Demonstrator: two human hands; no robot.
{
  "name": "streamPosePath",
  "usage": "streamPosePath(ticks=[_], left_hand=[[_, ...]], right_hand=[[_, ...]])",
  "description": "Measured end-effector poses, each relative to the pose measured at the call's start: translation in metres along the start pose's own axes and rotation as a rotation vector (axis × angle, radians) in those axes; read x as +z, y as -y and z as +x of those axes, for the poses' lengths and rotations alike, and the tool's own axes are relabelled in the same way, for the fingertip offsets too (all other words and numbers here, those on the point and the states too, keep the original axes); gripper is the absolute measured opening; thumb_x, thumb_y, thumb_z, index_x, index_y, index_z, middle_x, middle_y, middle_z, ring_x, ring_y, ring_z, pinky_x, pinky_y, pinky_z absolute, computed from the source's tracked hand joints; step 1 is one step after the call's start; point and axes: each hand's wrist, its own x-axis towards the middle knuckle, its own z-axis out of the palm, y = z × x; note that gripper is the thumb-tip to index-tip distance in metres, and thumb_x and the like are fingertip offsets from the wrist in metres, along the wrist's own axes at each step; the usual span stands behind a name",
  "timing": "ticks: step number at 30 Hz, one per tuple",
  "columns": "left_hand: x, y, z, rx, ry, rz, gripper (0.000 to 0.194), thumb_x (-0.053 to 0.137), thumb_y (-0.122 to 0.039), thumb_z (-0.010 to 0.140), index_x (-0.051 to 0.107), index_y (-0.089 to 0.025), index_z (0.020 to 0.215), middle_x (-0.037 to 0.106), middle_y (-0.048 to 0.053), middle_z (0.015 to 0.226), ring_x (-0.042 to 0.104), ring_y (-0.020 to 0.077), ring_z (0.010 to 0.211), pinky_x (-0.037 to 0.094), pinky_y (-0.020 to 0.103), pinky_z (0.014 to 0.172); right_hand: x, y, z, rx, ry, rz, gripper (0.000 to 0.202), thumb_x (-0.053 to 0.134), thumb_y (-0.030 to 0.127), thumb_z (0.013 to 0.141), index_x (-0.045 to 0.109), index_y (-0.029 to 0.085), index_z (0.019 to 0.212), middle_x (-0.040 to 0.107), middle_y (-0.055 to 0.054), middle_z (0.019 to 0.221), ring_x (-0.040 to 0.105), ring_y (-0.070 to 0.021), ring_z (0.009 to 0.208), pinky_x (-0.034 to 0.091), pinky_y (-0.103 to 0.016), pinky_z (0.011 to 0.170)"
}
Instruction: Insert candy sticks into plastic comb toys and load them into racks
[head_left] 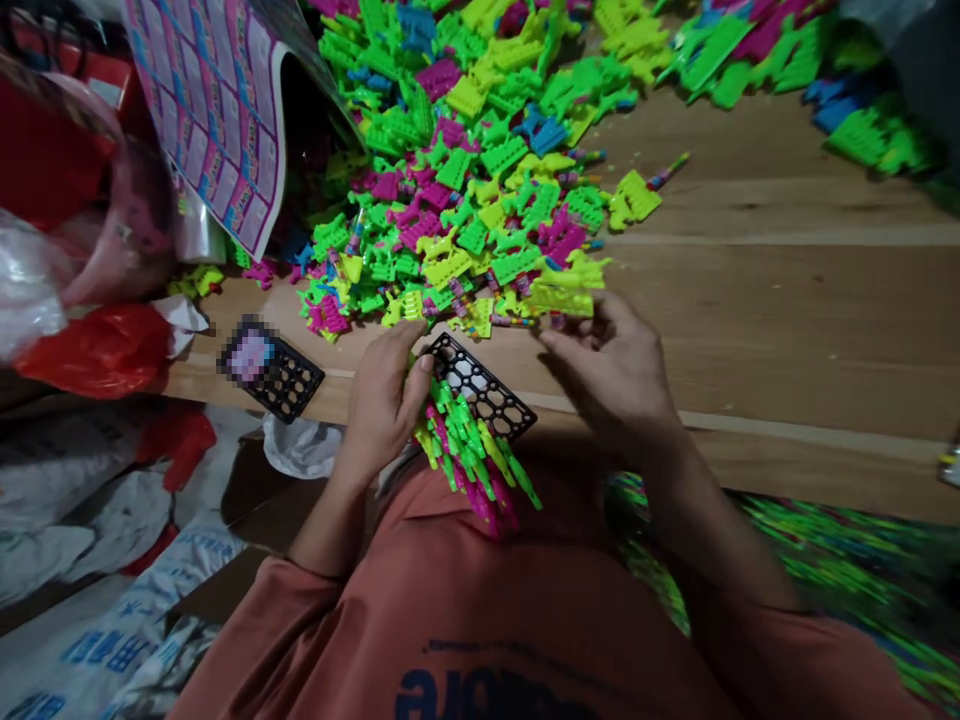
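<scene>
My left hand [384, 395] grips the left end of a black rack with round holes [499, 395], its thumb bent over the edge. Along the rack's near side hangs a dense row of green, yellow and pink plastic pieces [472, 450], pointing toward my shirt. My right hand [619, 365] is closed at the near edge of the heap, with a flat yellow plastic piece [562, 295] at its fingertips. A thin tube with coloured beads [513, 321] lies beside those fingers. The right fingertips are partly in shadow.
A large heap of bright plastic pieces [465, 210] covers the table's back. A printed label sheet [225, 110] leans at the left. A second black rack [292, 380] lies near the edge, by a red plastic bag [97, 350]. More pieces [840, 560] lie below at the right.
</scene>
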Motion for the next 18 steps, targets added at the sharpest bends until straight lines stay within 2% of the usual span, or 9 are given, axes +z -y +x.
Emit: streamPosePath(ticks=[2, 4, 7, 9, 11, 15, 16, 18], left_hand=[[0.002, 0.003, -0.001, 0.044, -0.022, 0.011, 0.054, 0.046, -0.053, 0.123, 0.059, -0.021, 0.165, 0.07, 0.019, 0.163, 0.065, 0.0297, 0.156, 0.054, 0.052, 0.131], [0.003, 0.006, -0.001, 0.068, -0.042, 0.002, 0.056, 0.046, -0.054, 0.123, 0.052, -0.024, 0.17, 0.065, 0.018, 0.17, 0.061, 0.0289, 0.162, 0.052, 0.051, 0.134], [0.004, 0.006, -0.001, 0.06, -0.029, -0.039, 0.053, 0.046, -0.052, 0.123, 0.052, -0.026, 0.17, 0.068, 0.018, 0.165, 0.066, 0.0279, 0.156, 0.056, 0.047, 0.129], [0.004, 0.005, -0.001, 0.052, -0.01, -0.074, 0.052, 0.047, -0.049, 0.124, 0.052, -0.025, 0.17, 0.072, 0.018, 0.16, 0.071, 0.0278, 0.149, 0.06, 0.045, 0.123], [0.003, 0.004, -0.002, 0.056, -0.002, -0.097, 0.053, 0.049, -0.046, 0.124, 0.051, -0.025, 0.171, 0.073, 0.018, 0.16, 0.073, 0.0277, 0.147, 0.062, 0.043, 0.121], [0.003, 0.004, -0.003, 0.072, 0.016, -0.11, 0.057, 0.049, -0.044, 0.123, 0.043, -0.026, 0.177, 0.065, 0.019, 0.17, 0.069, 0.0284, 0.154, 0.059, 0.043, 0.126], [0.004, 0.004, -0.002, 0.071, 0.026, -0.108, 0.059, 0.048, -0.044, 0.124, 0.039, -0.027, 0.179, 0.062, 0.019, 0.173, 0.067, 0.0287, 0.156, 0.058, 0.044, 0.128], [0.004, 0.005, -0.001, 0.079, 0.031, -0.093, 0.062, 0.047, -0.044, 0.124, 0.035, -0.028, 0.182, 0.057, 0.018, 0.178, 0.063, 0.0289, 0.161, 0.055, 0.044, 0.131]], right_hand=[[0.019, 0.006, -0.004, -0.075, 0.145, 0.007, 0.019, 0.084, 0.038, 0.096, 0.075, 0.027, 0.108, 0.077, -0.004, 0.102, 0.075, -0.0257, 0.093, 0.068, -0.044, 0.085], [0.042, 0.012, -0.002, -0.12, 0.293, 0.025, 0.01, 0.079, 0.037, 0.101, 0.077, 0.027, 0.101, 0.08, -0.005, 0.1, 0.077, -0.0263, 0.094, 0.069, -0.046, 0.092], [0.076, 0.018, 0.008, -0.169, 0.434, 0.036, 0.01, 0.073, 0.034, 0.104, 0.079, 0.026, 0.103, 0.083, -0.006, 0.101, 0.079, -0.0274, 0.098, 0.068, -0.046, 0.096], [0.093, 0.019, 0.016, -0.228, 0.476, 0.011, 0.011, 0.072, 0.031, 0.103, 0.08, 0.024, 0.106, 0.084, -0.009, 0.106, 0.079, -0.0293, 0.105, 0.067, -0.046, 0.099], [0.103, 0.018, 0.021, -0.291, 0.517, -0.047, 0.015, 0.068, 0.024, 0.102, 0.08, 0.022, 0.111, 0.084, -0.011, 0.114, 0.079, -0.031, 0.11, 0.065, -0.047, 0.102], [0.108, 0.015, 0.019, -0.417, 0.559, -0.257, 0.046, 0.058, 0.004, 0.09, 0.075, 0.019, 0.129, 0.079, -0.017, 0.131, 0.074, -0.0337, 0.122, 0.063, -0.051, 0.109], [0.109, 0.016, 0.017, -0.437, 0.566, -0.311, 0.049, 0.056, 0.003, 0.088, 0.073, 0.019, 0.132, 0.078, -0.018, 0.132, 0.073, -0.0344, 0.123, 0.062, -0.052, 0.11], [0.11, 0.017, 0.014, -0.452, 0.582, -0.403, 0.043, 0.051, 0.003, 0.094, 0.072, 0.017, 0.129, 0.077, -0.021, 0.13, 0.071, -0.036, 0.122, 0.061, -0.054, 0.109]])
